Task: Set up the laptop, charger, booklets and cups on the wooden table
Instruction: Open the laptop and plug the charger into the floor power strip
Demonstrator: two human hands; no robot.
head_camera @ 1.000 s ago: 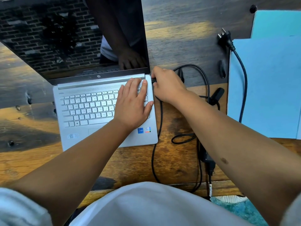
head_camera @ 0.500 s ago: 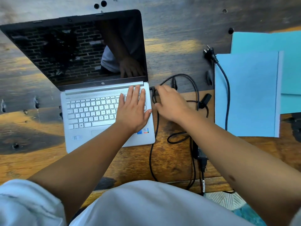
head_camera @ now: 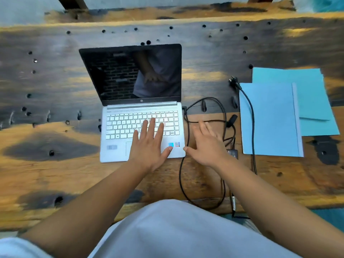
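Head view shows the wooden surface [head_camera: 46,175] stretching out on every side of the fingers, dark-stained and pocked with holes. Under the left hand [head_camera: 149,146] sits the open silver HP laptop [head_camera: 130,127], screen dark; the left fingers [head_camera: 152,125] lie straight and spread across the lower keys and palm rest, clamped on nothing. It looks rigid and moderately heavy, with a slick metal-look shell and a hinge best spared strain, so I would shift it by the base edges, not the lid. To the outside of the right hand [head_camera: 206,148] lie two blue booklets [head_camera: 270,118], overlapping; thin, light and floppy, they should slide or lift by a pinched edge. The right fingers [head_camera: 202,127] are straight and apart above the black charger cable [head_camera: 188,138], gripping nothing. Its connector appears seated at the laptop's side just beyond the fingertips, loops trail around the right hand, and the wall plug [head_camera: 235,81] lies farther out, touching a booklet corner. Cable is limp and tangle-prone; take the plug body. No cups are visible.
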